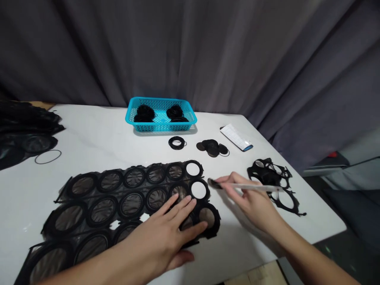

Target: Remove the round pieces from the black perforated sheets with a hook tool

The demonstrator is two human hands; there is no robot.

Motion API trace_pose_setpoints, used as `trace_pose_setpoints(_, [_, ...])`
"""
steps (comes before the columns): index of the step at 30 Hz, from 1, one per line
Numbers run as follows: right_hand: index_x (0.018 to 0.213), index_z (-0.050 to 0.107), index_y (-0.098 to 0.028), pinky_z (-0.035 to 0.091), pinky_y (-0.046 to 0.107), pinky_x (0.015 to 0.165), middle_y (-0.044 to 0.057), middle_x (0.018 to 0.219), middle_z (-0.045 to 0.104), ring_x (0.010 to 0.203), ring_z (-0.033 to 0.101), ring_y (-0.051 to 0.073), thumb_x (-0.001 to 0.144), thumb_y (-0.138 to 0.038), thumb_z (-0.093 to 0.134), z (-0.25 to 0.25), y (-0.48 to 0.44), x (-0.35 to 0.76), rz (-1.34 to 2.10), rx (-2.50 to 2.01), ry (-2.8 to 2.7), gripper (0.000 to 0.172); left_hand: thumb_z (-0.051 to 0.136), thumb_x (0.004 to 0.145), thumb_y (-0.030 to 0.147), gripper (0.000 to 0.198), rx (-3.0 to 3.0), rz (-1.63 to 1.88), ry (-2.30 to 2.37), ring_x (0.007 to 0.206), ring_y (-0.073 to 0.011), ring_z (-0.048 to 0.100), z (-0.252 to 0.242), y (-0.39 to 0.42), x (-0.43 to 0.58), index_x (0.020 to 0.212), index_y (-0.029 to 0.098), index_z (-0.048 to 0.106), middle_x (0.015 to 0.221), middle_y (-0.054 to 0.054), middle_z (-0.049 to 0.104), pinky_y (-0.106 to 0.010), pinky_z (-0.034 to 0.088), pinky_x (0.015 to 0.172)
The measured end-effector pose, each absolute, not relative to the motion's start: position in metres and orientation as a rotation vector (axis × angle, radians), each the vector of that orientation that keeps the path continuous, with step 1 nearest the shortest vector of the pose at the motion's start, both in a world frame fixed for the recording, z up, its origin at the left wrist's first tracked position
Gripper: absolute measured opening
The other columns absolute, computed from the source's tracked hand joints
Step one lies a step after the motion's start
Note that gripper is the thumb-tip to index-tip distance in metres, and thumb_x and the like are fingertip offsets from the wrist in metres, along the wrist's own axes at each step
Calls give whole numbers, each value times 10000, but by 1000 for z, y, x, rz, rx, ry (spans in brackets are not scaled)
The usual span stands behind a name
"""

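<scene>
A black rubber sheet [118, 213] with rows of round ring shapes lies on the white table. Two rings at its upper right show white through their centres; most others have a thin dark film inside. My left hand [175, 229] lies flat on the sheet's right part, fingers spread. Just right of the sheet, my right hand [247, 196] is closed around a thin pale tool [258, 187]. A small dark disc [214, 183] is at the tool's left end, by my fingertips. Several dark discs [213, 148] lie in a loose pile beyond.
A blue basket [161, 127] with bundles of black rings stands at the back. Near it are a black ring bundle [177, 143] and a white card [236, 136]. Black scrap [286, 198] lies right; a dark rubber heap [25, 130] and thin loose ring [48, 162] are left.
</scene>
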State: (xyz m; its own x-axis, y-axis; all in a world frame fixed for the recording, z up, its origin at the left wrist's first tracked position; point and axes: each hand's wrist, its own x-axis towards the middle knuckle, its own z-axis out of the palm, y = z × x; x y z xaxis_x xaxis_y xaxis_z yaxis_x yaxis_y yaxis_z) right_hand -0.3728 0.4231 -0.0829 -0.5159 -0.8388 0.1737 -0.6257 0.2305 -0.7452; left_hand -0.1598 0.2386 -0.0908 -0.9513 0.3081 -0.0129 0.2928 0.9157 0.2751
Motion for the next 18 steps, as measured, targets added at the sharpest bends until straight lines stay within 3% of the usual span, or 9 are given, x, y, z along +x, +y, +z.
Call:
trace_pose_setpoints(5, [930, 647, -231, 478, 272, 752, -2, 967, 695, 885, 644, 156, 1000, -272, 528, -90, 439, -322, -1101, -1324, 1944, 144, 831, 746, 432, 891, 466, 472, 2906, 1485, -399, 123, -87, 243, -156, 1521, 344, 402, 1630, -171, 98, -606, 202, 1160])
trace_pose_setpoints(8, [830, 575, -199, 467, 285, 842, 21, 1020, 666, 974, 622, 163, 987, -218, 525, -99, 441, -315, -1181, -1314, 1879, 166, 831, 748, 453, 908, 501, 492, 2935, 1485, -408, 120, -88, 243, -157, 1530, 373, 376, 1641, -136, 33, -605, 193, 1166])
trace_pose_setpoints(11, [789, 514, -190, 449, 301, 905, 38, 1043, 632, 1041, 593, 171, 978, -192, 527, -102, 441, -316, -1256, -1303, 1824, 190, 822, 759, 470, 892, 517, 453, 2957, 1483, -415, 133, -87, 244, -158, 1528, 368, 381, 1640, -148, 50, -609, 204, 1162])
trace_pose_setpoints(18, [804, 492, -191, 443, 305, 879, 45, 1037, 613, 1023, 582, 176, 971, -171, 529, -104, 441, -316, -1278, -1331, 1785, 172, 777, 809, 483, 851, 493, 397, 2919, 1489, -399, 118, -83, 246, -158, 1538, 373, 352, 1634, -172, 104, -609, 189, 1162])
